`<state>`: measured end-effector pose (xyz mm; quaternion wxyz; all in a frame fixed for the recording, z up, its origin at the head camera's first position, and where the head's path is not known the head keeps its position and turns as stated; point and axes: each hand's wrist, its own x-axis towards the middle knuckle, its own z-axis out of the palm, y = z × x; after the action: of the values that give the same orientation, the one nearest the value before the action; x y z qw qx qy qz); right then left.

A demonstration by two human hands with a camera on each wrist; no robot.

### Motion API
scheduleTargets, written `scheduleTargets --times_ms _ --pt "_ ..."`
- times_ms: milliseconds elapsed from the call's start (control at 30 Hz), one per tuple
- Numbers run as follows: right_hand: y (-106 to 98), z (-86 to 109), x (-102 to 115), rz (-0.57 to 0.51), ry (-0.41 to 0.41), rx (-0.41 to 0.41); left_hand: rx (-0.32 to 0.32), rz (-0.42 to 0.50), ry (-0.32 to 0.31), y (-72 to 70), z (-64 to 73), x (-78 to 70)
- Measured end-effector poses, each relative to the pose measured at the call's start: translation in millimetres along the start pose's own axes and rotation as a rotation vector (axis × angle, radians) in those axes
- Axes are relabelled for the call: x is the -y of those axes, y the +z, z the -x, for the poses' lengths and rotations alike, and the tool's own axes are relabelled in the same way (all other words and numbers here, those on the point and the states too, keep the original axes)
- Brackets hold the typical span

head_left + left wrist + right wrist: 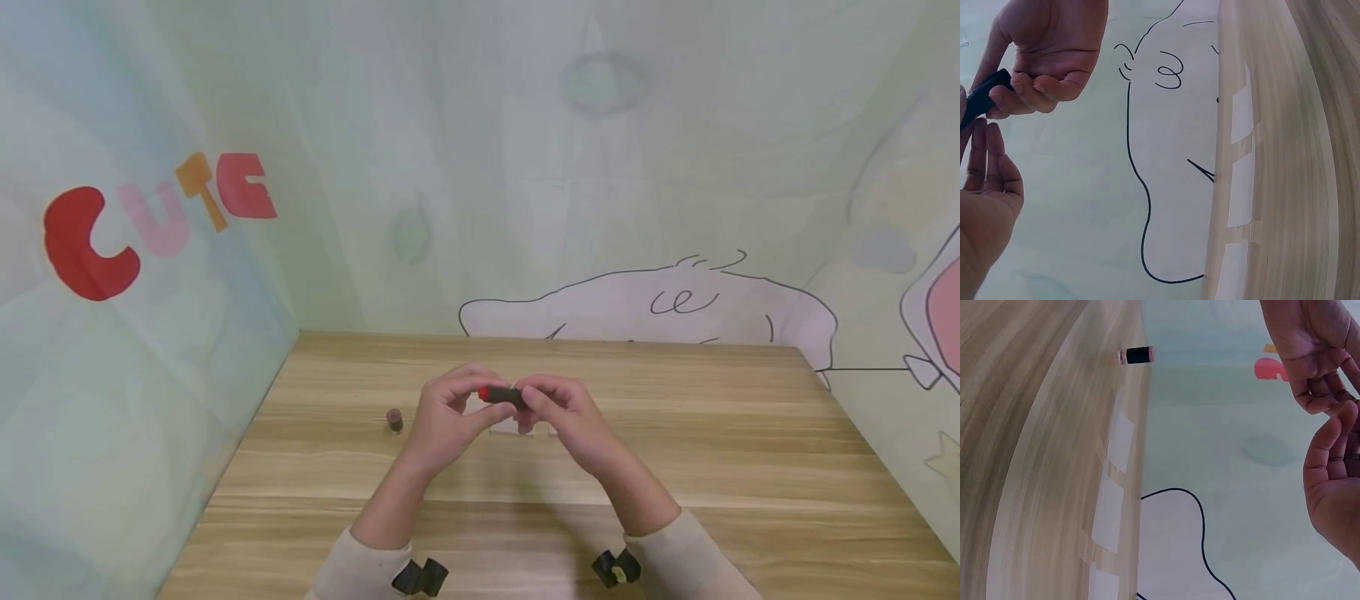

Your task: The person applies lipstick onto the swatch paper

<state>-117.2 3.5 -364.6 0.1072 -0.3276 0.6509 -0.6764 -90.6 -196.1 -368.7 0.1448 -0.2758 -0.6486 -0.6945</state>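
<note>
Both hands meet over the middle of the table in the head view. Between them lies a slim black tube with a red end [501, 395], roughly level, the red end toward the left. My left hand [444, 423] holds it from the left, thumb below and fingers above and behind. My right hand [576, 421] grips the other end, its thumb pressed on the tube. In the left wrist view the dark tube [988, 95] runs between the right hand's curled fingers and the left fingertips. The right wrist view shows both hands at its right edge, the tube hidden.
A small black cylinder with a pink top [394, 420] stands on the wood-grain table [337, 475] left of the hands. White rectangular pieces [1109, 512] lie in a row behind the hands. A printed cloth [495, 192] hangs at the table's back and sides.
</note>
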Motion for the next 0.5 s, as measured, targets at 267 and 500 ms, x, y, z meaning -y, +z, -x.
scheduleTargets --times_ms 267,500 --pt "12 -4.2 -6 -0.208 0.001 -0.029 -0.030 -0.011 0.001 -1.6 -0.5 -3.1" --pt "26 -6.9 -10 -0.416 -0.087 -0.053 -0.064 -0.027 -0.011 -3.2 -1.0 -2.0"
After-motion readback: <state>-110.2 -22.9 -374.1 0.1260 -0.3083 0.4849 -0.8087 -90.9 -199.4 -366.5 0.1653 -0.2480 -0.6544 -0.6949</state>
